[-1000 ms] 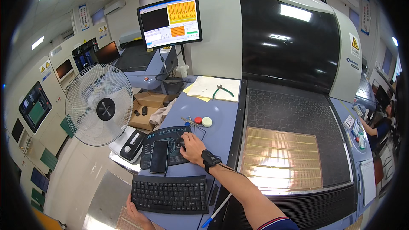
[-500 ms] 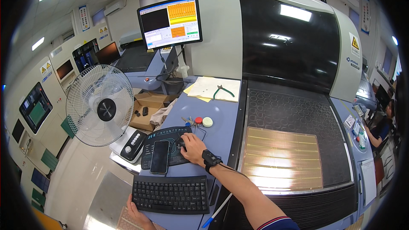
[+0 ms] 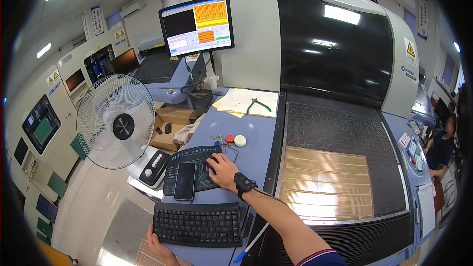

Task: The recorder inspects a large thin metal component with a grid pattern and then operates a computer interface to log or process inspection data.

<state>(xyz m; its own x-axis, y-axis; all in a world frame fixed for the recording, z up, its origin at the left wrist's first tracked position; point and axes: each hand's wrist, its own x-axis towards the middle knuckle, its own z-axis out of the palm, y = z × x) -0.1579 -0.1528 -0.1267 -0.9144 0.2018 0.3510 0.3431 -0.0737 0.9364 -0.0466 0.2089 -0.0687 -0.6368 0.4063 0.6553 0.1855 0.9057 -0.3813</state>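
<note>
My right hand (image 3: 224, 171) is closed over a black computer mouse (image 3: 212, 161) on a dark printed mouse pad (image 3: 201, 187). A watch-like black device (image 3: 244, 183) with a cable is strapped to that wrist. Below the pad lies a black keyboard (image 3: 197, 225). At its lower left corner my left hand (image 3: 160, 250) grips the edge, its fingers partly hidden. A dark-screened phone (image 3: 185, 181) rests on the pad, left of the mouse. Beyond the hands, a lit monitor (image 3: 197, 25) displays orange patterned panels beside a black one.
To the right, a gold-striped panel (image 3: 326, 184) lies on the black bed of a large machine (image 3: 335, 44). A fan (image 3: 123, 127) stands left, beside an open carton (image 3: 170, 128). Green-handled pliers (image 3: 256, 103) lie on white paper; keys (image 3: 217, 139) sit nearer. Another person (image 3: 441, 145) is far right.
The other person at the far right has shifted position. My hands, the mouse and the keyboard stay in nearly the same places, and the monitor picture looks the same.
</note>
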